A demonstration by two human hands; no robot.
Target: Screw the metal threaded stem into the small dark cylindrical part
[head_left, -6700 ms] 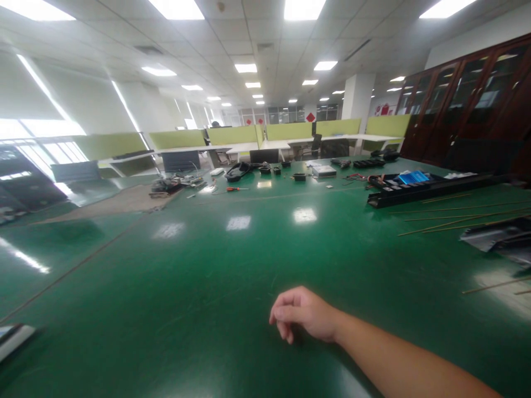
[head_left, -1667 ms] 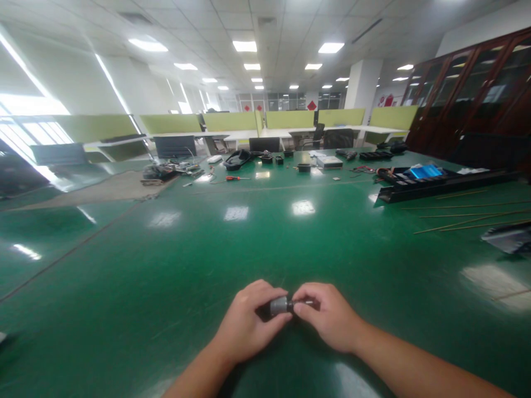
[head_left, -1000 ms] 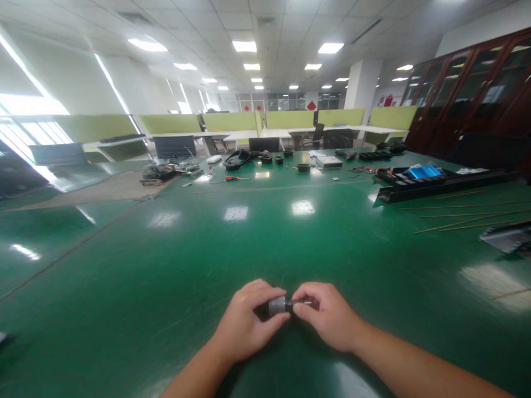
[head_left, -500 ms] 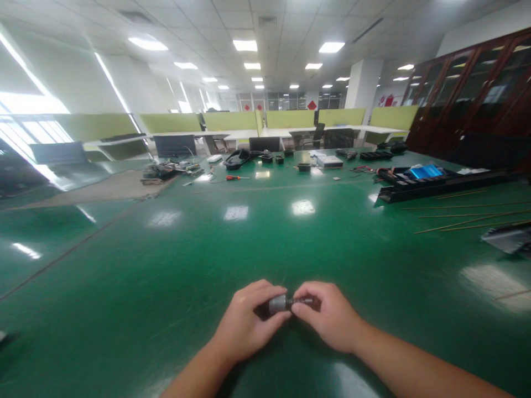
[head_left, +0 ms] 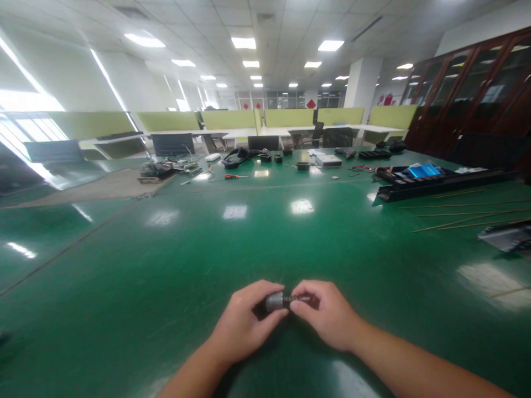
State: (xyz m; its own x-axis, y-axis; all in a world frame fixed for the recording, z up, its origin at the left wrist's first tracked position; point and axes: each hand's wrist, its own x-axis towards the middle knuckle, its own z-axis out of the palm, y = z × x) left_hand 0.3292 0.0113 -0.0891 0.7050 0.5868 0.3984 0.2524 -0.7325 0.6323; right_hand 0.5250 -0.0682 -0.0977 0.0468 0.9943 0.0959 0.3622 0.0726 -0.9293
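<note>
Left hand [head_left: 244, 316] grips grey cylinder [head_left: 274, 302]; right hand [head_left: 329, 318] pinches thin rod [head_left: 304, 299] at its end. Cylinder surface too blurred to read.

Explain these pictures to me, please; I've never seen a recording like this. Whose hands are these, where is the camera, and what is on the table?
There is no machine here: a person works with two bare hands. The one camera is worn on their head, looking forward and down, so you see roughly what they see.

The left hand grips a grey cylindrical part between thumb and fingers. The right hand pinches a thin dark shaft at the cylinder's end; I cannot tell whether they are one piece.

Both hands are at the near side of a green table. Farther off lie an orange-handled screwdriver, a white box and, to the right, a long black channel and thin rods.
</note>
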